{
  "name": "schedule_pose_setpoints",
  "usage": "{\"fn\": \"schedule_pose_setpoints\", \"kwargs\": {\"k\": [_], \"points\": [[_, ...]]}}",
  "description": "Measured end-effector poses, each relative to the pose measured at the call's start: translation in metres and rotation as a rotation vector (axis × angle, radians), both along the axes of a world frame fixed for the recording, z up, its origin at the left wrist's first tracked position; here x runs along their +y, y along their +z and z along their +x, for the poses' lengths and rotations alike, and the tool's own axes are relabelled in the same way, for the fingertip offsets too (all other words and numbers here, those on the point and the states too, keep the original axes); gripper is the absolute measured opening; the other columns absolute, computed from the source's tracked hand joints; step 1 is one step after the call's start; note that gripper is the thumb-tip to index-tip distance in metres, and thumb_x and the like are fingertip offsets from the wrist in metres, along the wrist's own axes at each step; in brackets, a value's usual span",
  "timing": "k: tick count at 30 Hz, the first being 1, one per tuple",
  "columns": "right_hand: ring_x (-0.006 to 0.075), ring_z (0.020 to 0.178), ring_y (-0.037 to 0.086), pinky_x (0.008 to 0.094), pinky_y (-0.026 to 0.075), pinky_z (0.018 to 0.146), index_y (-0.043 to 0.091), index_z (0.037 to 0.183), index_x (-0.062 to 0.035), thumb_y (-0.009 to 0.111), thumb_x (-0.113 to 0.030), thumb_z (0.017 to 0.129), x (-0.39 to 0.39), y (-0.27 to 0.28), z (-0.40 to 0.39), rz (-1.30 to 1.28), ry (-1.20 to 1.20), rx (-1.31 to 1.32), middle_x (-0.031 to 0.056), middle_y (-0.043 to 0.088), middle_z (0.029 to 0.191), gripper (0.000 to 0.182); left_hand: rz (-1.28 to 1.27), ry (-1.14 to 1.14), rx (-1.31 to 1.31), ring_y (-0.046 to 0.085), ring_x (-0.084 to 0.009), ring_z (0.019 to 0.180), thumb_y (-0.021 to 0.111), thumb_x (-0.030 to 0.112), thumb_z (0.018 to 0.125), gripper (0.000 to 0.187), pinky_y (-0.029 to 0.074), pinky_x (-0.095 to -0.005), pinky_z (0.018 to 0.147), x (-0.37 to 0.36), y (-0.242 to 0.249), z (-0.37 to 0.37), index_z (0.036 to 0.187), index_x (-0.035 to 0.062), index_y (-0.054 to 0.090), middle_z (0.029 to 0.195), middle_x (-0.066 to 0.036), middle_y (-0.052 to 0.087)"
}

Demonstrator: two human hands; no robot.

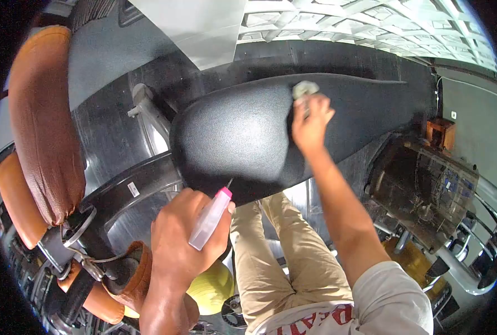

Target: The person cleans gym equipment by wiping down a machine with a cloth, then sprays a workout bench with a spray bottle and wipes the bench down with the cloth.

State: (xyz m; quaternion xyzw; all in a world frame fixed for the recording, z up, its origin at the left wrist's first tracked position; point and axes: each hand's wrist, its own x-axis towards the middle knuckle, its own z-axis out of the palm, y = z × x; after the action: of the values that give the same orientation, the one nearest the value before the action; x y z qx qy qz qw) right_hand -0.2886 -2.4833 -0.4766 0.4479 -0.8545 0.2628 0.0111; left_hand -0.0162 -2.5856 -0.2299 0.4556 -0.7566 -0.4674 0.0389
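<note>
In the head view a long black padded bench (234, 131) with a grained, shiny cover lies in front of me. My left hand (184, 234) is closed around a small translucent squeeze bottle (210, 222) with a pink collar and a thin needle tip. The tip points up toward the bench's near edge. On the bench's top, right of its middle, my right hand (313, 120) grips a crumpled pale cloth (305, 89). The cloth appears to touch the black surface, and its underside is hidden.
Brown padded rollers (44, 134) on a metal frame stand at the left. A yellow-green ball (212, 287) sits low beside my legs. To the right is a dark, worn panel (421, 192) among grey metal tubes. A small wooden box (441, 134) is farther back.
</note>
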Motion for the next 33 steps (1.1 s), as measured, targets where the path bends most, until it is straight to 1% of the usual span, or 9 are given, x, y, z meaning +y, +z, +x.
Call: {"fn": "schedule_pose_setpoints", "kwargs": {"k": [6,7,11,15,16,17,19,22,33], "points": [[0.0409,0.109,0.049,0.0511,0.035,0.091,0.061,0.110,-0.0031,0.064,-0.015,0.091,0.049,0.020,0.094,0.101,-0.012,-0.117,0.0241,0.054,0.121,0.022,-0.001,-0.011,-0.179,0.061,-0.0385,0.062,0.077,0.022,0.081,0.026,0.047,-0.0461,0.055,-0.002,-0.002,-0.001,0.072,0.0043,0.059,0.070,-0.015,0.060],[0.0398,0.105,0.047,0.0523,0.037,0.089,0.063,0.112,-0.0085,0.066,-0.018,0.088,0.064,0.019,0.112,0.102,0.027,-0.123,0.0211,0.053,0.121,0.026,-0.015,-0.013,-0.170,0.061,-0.0386,0.062,0.077,0.022,0.081,0.027,0.046,-0.0463,0.054,-0.003,-0.003,0.000,0.071,0.0042,0.059,0.069,-0.015,0.060],[0.0349,0.100,0.047,0.0497,0.039,0.081,0.067,0.107,-0.0198,0.075,-0.023,0.079,0.105,0.029,0.151,0.168,0.388,-0.235,0.0109,0.052,0.124,0.030,-0.077,-0.025,-0.174,0.061,-0.0388,0.062,0.078,0.022,0.081,0.029,0.046,-0.0462,0.053,-0.001,-0.004,0.000,0.069,0.0044,0.058,0.068,-0.015,0.060],[0.0305,0.098,0.050,0.0461,0.039,0.075,0.067,0.101,-0.0300,0.065,-0.036,0.085,0.095,0.010,0.072,0.207,0.745,0.074,0.0033,0.056,0.121,0.017,-0.008,-0.002,-0.131,0.055,-0.0348,0.057,0.077,0.019,0.081,0.032,0.041,-0.0433,0.053,0.001,0.001,-0.002,0.066,0.0026,0.055,0.062,-0.013,0.054],[0.0317,0.099,0.051,0.0487,0.040,0.077,0.067,0.105,-0.0273,0.060,-0.039,0.089,0.077,0.016,0.039,0.533,0.717,-0.079,0.0094,0.058,0.118,0.021,0.013,-0.012,-0.164,0.058,-0.0368,0.059,0.078,0.024,0.080,0.033,0.043,-0.0446,0.052,0.001,0.003,-0.003,0.066,0.0038,0.056,0.065,-0.014,0.057],[0.0347,0.101,0.052,0.0494,0.041,0.078,0.066,0.110,-0.0210,0.059,-0.036,0.090,0.065,0.022,0.013,0.776,0.557,0.168,0.0157,0.057,0.118,0.026,0.034,-0.021,-0.196,0.061,-0.0389,0.061,0.079,0.029,0.080,0.035,0.046,-0.0459,0.052,0.001,0.004,-0.003,0.067,0.0050,0.057,0.068,-0.014,0.059],[0.0399,0.102,0.051,0.0512,0.043,0.082,0.061,0.113,-0.0076,0.061,-0.027,0.091,0.051,0.001,-0.042,0.277,0.089,0.213,0.0187,0.056,0.117,0.030,0.049,-0.039,-0.197,0.061,-0.0377,0.059,0.080,0.031,0.079,0.034,0.046,-0.0453,0.052,0.001,0.004,-0.002,0.070,0.0051,0.059,0.068,-0.013,0.060],[0.0389,0.105,0.052,0.0524,0.042,0.088,0.059,0.112,-0.0060,0.059,-0.028,0.096,0.037,-0.028,-0.099,0.182,-0.308,0.083,0.0177,0.056,0.118,0.028,0.087,-0.068,-0.179,0.062,-0.0358,0.058,0.080,0.030,0.079,0.032,0.047,-0.0438,0.052,0.001,0.007,0.001,0.073,0.0057,0.061,0.067,-0.011,0.060],[0.0369,0.110,0.051,0.0483,0.036,0.095,0.059,0.117,-0.0053,0.058,-0.030,0.097,0.027,-0.027,-0.081,0.149,-0.393,-0.004,0.0190,0.053,0.121,0.032,-0.004,-0.049,0.056,0.050,-0.0236,0.050,0.080,0.011,0.078,0.022,0.038,-0.0337,0.049,-0.002,0.007,0.003,0.076,0.0011,0.060,0.067,-0.010,0.055]]}}
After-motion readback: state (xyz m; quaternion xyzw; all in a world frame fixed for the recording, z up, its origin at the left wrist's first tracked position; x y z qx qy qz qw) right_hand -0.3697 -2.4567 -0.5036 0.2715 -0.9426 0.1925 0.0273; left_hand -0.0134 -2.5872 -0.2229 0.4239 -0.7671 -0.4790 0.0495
